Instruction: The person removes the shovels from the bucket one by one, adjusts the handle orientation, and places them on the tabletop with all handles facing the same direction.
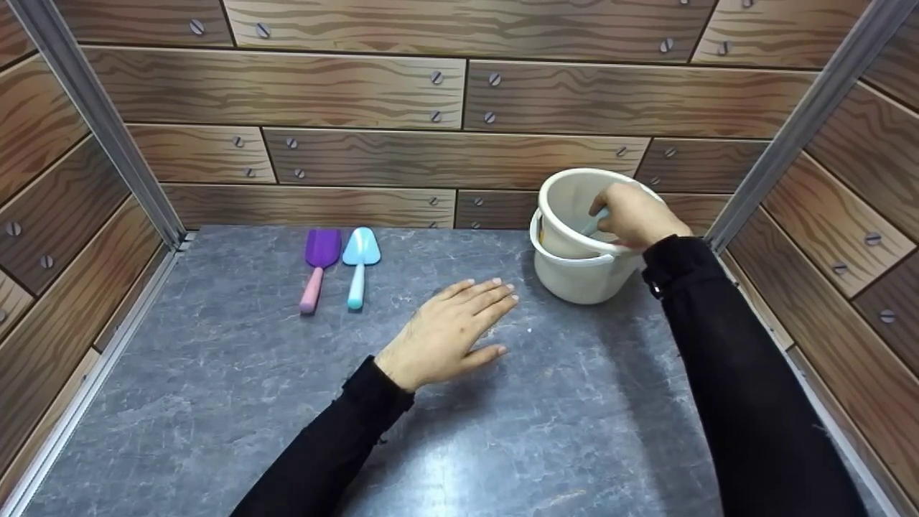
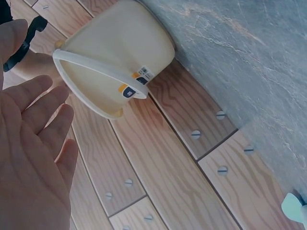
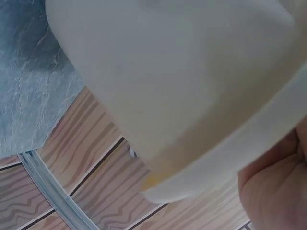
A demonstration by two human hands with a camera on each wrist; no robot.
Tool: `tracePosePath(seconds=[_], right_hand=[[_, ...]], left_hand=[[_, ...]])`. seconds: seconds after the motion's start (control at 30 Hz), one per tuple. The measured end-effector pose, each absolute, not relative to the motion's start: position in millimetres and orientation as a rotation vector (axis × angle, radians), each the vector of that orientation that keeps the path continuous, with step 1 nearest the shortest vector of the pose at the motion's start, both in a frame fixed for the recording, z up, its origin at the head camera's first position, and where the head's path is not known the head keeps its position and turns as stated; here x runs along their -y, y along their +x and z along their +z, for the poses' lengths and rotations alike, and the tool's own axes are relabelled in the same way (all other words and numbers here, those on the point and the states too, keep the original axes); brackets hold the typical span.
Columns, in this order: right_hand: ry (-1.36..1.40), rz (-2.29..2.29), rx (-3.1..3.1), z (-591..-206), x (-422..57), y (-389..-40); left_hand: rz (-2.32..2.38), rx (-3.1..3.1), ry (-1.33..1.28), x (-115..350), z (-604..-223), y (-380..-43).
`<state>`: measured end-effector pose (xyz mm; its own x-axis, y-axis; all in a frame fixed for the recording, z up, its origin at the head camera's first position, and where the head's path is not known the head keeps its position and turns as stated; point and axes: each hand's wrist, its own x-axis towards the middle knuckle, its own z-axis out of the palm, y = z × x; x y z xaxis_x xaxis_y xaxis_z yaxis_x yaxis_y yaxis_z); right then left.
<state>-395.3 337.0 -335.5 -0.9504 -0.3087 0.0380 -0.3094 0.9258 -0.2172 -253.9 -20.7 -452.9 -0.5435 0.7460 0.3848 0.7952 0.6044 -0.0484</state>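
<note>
A cream bucket stands at the back right, its white handle lowered around the front. My right hand reaches over the rim, fingers curled round a slim light-blue piece that points down inside; its lower part is hidden. In the right wrist view the bucket wall fills most of the picture, with part of the right hand beyond the rim. Palm down over the table, my left hand has straight fingers and holds nothing. The left wrist view shows stickers on the bucket.
Left of centre, near the back wall, lie a purple toy shovel with a pink handle and a light-blue one. Wood-patterned panels and metal corner posts enclose the grey marbled table.
</note>
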Motion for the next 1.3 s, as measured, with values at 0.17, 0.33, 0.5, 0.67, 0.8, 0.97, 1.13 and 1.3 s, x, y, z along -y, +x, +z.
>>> tracePosePath(seconds=[0.17, 0.33, 0.5, 0.67, 0.8, 0.97, 1.13, 1.3], right_hand=[[0.51, 0.38, 3.061, -330, -336, -394], [0.529, 0.363, 3.039, -322, -334, -391], [0.537, 0.355, 3.015, -313, -333, -387], [0.518, 0.367, 2.975, -305, -336, -383], [0.498, 0.37, 2.945, -299, -338, -381], [0.487, 0.35, 2.926, -292, -340, -378], [0.501, 0.332, 2.893, -286, -340, -374], [0.463, 0.337, 2.866, -278, -339, -367]], left_hand=[[-0.18, 2.471, -1.233, 21, -453, -255], [-0.167, 2.485, -1.227, 21, -453, -255], [-0.191, 2.476, -1.231, 22, -452, -254], [-0.175, 2.448, -1.231, 23, -454, -256], [-0.182, 2.445, -1.233, 24, -454, -256], [-0.2, 2.472, -1.24, 23, -453, -256], [-0.194, 2.49, -1.238, 23, -454, -256], [-0.16, 2.494, -1.231, 23, -453, -256]])
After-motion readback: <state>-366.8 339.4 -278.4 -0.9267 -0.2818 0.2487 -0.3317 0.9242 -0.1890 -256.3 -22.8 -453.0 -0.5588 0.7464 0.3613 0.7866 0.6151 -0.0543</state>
